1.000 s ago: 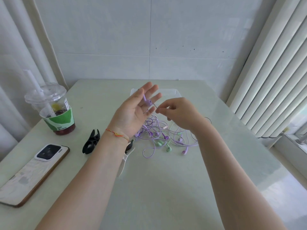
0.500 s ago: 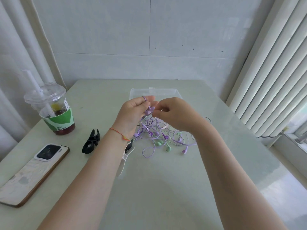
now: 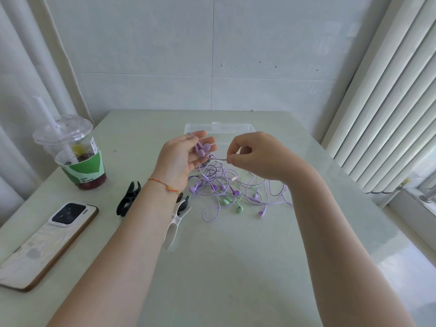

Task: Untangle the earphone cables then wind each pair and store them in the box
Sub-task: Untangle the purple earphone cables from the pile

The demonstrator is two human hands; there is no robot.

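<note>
A tangle of purple and green earphone cables [image 3: 226, 187] lies mid-table, with green earbuds [image 3: 238, 208] at its near side. My left hand [image 3: 181, 159] is raised above the tangle, palm up and fingers fairly straight. Two purple earbuds [image 3: 202, 149] rest against its fingers, and a purple cable loops over one fingertip. Just to the right, my right hand [image 3: 257, 156] pinches that purple cable between thumb and forefinger and holds it taut towards the left hand. The clear plastic box [image 3: 219, 127] stands behind both hands, partly hidden by them.
A lidded drink cup with a straw [image 3: 75, 156] stands at the left, and a phone [image 3: 47, 241] lies face down near the left edge. A black clip [image 3: 128, 199] and a white clip [image 3: 175, 223] lie beside my left forearm. Vertical blinds [image 3: 389, 114] line the right side.
My left hand closed round the earbuds, then spread its fingers again. My right hand drew the cable a little to the right, away from the left hand.
</note>
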